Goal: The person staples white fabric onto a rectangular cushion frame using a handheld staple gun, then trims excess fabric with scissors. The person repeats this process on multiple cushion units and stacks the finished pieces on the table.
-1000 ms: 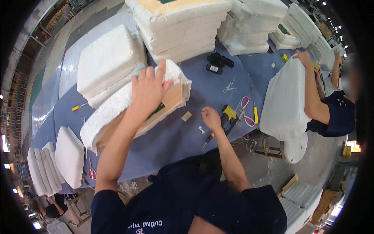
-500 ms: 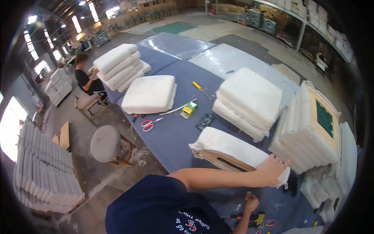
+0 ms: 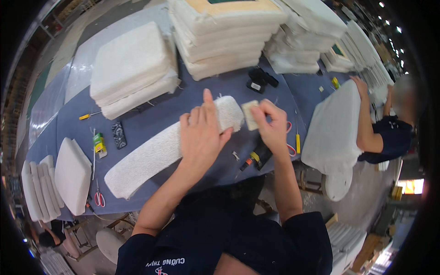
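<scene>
A long, slightly curved cushion (image 3: 153, 158) covered in white textured fabric lies across the blue table in front of me. My left hand (image 3: 200, 137) rests open on top of it, fingers stretched out and thumb apart. Just past the cushion's right end, my right hand (image 3: 273, 123) pinches a small flat cream-coloured rectangular piece (image 3: 250, 114) between thumb and fingers. Below that hand is a dark tool with an orange-and-yellow part (image 3: 250, 159). A pair of red-handled scissors (image 3: 290, 149) and a yellow-handled screwdriver (image 3: 298, 143) lie beside my right wrist.
Stacked white cushions (image 3: 133, 64) stand beyond, with a taller stack (image 3: 220, 43) behind. Black objects (image 3: 261, 80) lie near it. At left are a green-yellow box (image 3: 99, 144), a dark patterned pouch (image 3: 118, 135) and scissors (image 3: 99, 198). A co-worker (image 3: 389, 137) handles a large white cushion (image 3: 332, 123) at right.
My view has swung to the right. My left hand has moved from the cushion's right end toward its middle. The right hand, with the small piece, has come up beside the cushion's end.
</scene>
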Tool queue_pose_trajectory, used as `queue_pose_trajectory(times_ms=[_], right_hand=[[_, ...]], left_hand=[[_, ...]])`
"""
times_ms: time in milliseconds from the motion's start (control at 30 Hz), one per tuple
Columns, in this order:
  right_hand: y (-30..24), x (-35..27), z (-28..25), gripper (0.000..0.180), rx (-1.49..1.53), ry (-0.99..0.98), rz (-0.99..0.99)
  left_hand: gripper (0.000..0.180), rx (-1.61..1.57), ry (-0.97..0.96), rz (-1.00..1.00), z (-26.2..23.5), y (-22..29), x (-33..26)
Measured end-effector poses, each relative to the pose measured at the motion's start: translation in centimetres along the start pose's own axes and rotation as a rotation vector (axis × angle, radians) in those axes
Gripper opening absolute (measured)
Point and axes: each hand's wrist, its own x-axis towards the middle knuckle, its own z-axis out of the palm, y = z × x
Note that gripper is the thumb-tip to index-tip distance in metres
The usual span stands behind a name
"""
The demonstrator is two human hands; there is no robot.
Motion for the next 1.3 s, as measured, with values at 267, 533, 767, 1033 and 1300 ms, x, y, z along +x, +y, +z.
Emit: queue_pose_trajectory(times_ms=[267, 533, 767, 1033, 1300], right_hand=[[-0.7, 1.9, 2.3, 0.031, -0.074, -0.194, 0.029], [-0.2, 2.6, 3.0, 0.036, -0.177, -0.23, -0.031], [0.5, 2.0, 3.8, 0.03, -0.277, -0.108, -0.258], [13.5, -1.2, 7.1, 0.027, 0.048, 0.334, 0.286], [23.9, -17.6, 7.7, 0.09, -0.571, 0.408, 0.676]], left_hand=[[0.119, -0.031, 0.003, -0.017, 0.4, 0.3, -0.4], [0.118, -0.024, 0.048, -0.003, 0.7, 0.4, -0.1], [0.113, 0.045, 0.039, 0.044, 0.9, 0.2, 0.1], [0.101, 0.187, -0.184, 0.092, 0.8, -4.7, 5.9], [0.077, 0.267, -0.467, 0.033, 3.5, -12.4, 15.5]])
